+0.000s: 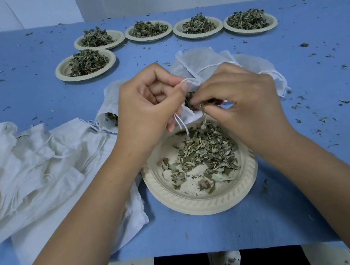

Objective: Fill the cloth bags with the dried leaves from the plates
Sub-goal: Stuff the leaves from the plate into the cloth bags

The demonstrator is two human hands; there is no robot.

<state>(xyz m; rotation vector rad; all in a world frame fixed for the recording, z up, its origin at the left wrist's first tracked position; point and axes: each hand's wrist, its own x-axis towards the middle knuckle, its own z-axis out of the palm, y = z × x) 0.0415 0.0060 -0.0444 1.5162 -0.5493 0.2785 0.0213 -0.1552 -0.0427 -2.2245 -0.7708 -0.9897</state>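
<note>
A beige plate (204, 203) lies in front of me on the blue table with a thin scatter of dried leaves (205, 152) on it. Just above its far rim my left hand (148, 104) pinches the mouth of a white cloth bag (189, 116), its drawstring dangling. My right hand (235, 96) pinches a bunch of leaves at the bag's opening. Behind my hands lie other white bags (199, 63); one at the left (109, 118) shows leaves inside.
Several beige plates heaped with dried leaves stand in a row at the back (148, 31), one more nearer at the left (85, 65). A pile of limp white bags (32, 170) lies at the left. Leaf crumbs dot the blue table (323, 84).
</note>
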